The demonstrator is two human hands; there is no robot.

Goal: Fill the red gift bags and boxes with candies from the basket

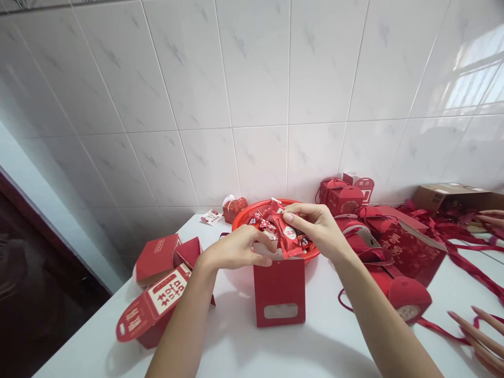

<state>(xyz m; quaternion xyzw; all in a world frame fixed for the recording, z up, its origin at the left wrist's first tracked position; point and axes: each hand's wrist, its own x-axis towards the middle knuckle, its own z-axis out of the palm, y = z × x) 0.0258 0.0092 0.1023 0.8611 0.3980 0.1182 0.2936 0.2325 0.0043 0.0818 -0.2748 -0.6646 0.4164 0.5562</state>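
An upright red box (280, 289) with a pale window stands on the white table. At its open top, my left hand (244, 247) has thumb and fingers curled round the left edge. My right hand (315, 223) pinches red wrapped candies (289, 236) just above the box opening. Behind the box is a red plastic basket (246, 214) with more wrapped candies in it, partly hidden by my hands.
Red boxes (157, 304) lie at the left. More red boxes (409, 247) and ribbons (472, 268) fill the right, near a cardboard box (444, 197). Another person's hand (482, 336) is at the lower right. A tiled wall (260, 94) stands behind.
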